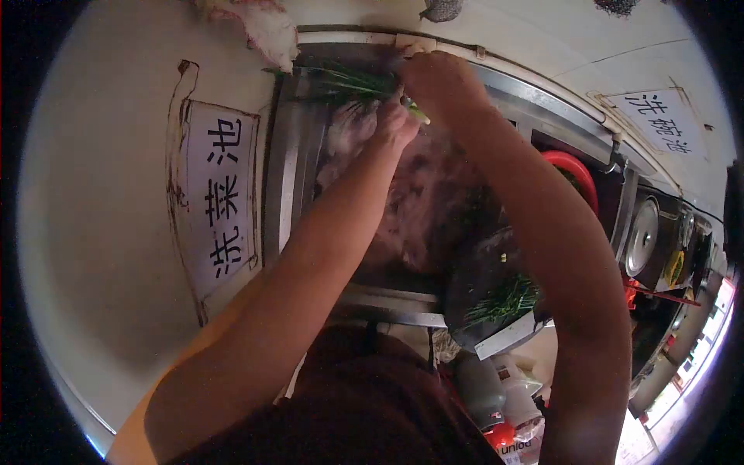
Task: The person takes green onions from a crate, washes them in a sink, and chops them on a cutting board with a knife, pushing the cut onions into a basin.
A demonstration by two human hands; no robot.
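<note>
My left hand (395, 125) is closed around a bunch of scallions (345, 84) over the back of a metal sink. The long green leaves point left, and the pale ends (419, 114) stick out on the right. Just above it, my right hand (442, 81) has its fingers curled close to the wall pipe and a fitting there. What it grips is hidden by the hand. Below both hands, the sink (285, 186) holds a pale pinkish mass, blurred, that I cannot identify.
A dark round chopping board (465, 267) lies across the sink's front right, bearing cut greens (505, 301) and a cleaver (505, 336). A red basin (575, 172) is to the right. A pipe (535, 77) runs along the wall. Bags and containers (515, 395) stand below.
</note>
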